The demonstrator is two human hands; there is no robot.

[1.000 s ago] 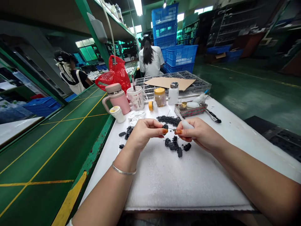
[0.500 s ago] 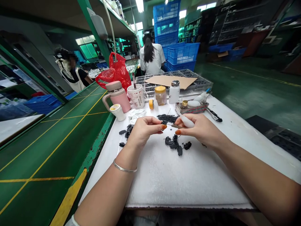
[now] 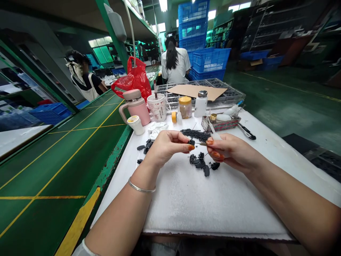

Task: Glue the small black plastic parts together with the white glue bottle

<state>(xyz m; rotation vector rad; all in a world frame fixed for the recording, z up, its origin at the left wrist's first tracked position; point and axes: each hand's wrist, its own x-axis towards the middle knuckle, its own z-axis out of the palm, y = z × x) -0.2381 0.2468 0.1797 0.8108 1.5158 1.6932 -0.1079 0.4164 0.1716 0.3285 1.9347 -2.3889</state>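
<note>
My left hand [image 3: 166, 146] is closed in a pinch on a small black plastic part [image 3: 191, 142], held above the white foam pad [image 3: 202, 202]. My right hand [image 3: 229, 151] grips a thin white-handled tool [image 3: 213, 134] whose metal tip touches that part. Just below the hands lies a cluster of small black parts [image 3: 203, 164]. A second group of black parts [image 3: 145, 147] lies to the left of my left hand. A heap of tiny black pieces [image 3: 196, 134] sits just behind the hands.
At the back stand a pink mug [image 3: 134, 106], a white cup [image 3: 157, 106], small jars [image 3: 185, 106], a white bottle [image 3: 200, 103], a small tray of tools [image 3: 220, 123] and compartment trays under cardboard [image 3: 195, 91]. A green conveyor [image 3: 66, 149] runs left. Two people work farther off.
Both hands stay together on the small part; the right hand has turned slightly, with the tool tip still at the part. The view has shifted a little to the left.
</note>
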